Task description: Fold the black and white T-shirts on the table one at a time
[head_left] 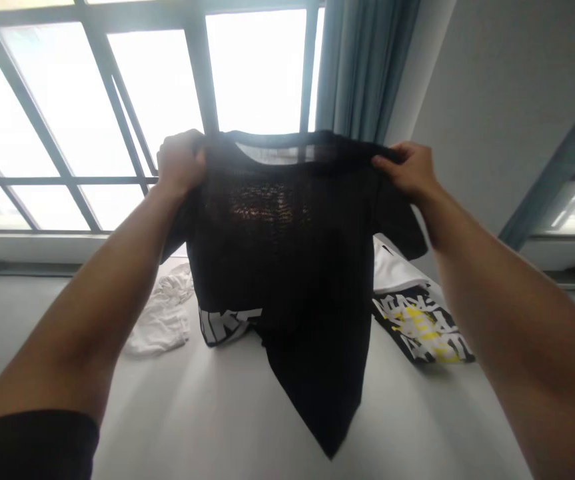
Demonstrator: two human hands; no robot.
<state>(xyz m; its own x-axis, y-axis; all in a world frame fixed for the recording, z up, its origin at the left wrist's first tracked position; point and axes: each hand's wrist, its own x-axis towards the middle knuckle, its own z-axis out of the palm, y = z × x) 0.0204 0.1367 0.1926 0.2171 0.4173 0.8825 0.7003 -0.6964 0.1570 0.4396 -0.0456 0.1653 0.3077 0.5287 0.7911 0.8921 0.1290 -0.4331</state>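
I hold a black T-shirt [287, 267] up in the air in front of me, spread between both hands. My left hand [180, 160] is closed on its left shoulder. My right hand [410, 170] pinches its right shoulder. The shirt hangs down with its hem trailing to a point just above the white bed [227, 413]. Light from the window shows through the fabric near the collar.
On the bed lie a crumpled white garment [164, 317], a black garment with white lettering [227, 323], and a black garment with white and yellow print [424, 327]. A large window [92, 113] and blue curtain [362, 67] stand behind. A grey wall is at the right.
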